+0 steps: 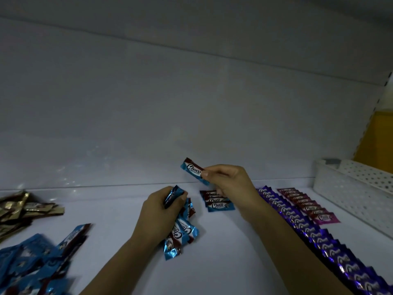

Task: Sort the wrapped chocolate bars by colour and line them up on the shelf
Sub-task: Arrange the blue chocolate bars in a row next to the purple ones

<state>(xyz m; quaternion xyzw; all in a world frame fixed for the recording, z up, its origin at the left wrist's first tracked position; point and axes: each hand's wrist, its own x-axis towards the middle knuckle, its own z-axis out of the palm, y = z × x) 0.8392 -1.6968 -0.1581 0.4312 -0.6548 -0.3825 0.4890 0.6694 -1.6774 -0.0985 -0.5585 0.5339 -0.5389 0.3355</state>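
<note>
Chocolate bars [23, 207] in gold wrappers are heaped at the far left of the shelf [234, 248], and a loose blue pile [36, 262] is spread in front of them at the near left corner. Near the middle, a bundle of blue bars [182, 233] is gripped in the left hand [159, 216], its fingers curled round it just above the shelf. A single blue bar [194, 171] is pinched between the thumb and fingertips of the right hand [225, 179], raised above a short blue row [219, 202] begun at the back. Further right, a long purple row [308, 226] and a shorter pink row [308, 206] are laid out, with a white basket [353, 188] beyond them. Trouble is most likely at the set-down: the glossy wrappers look slippery, so the blue row could be knocked askew if the bar is dropped rather than placed, and bars could be shed from the loosely fanned bundle if the grip is eased.
</note>
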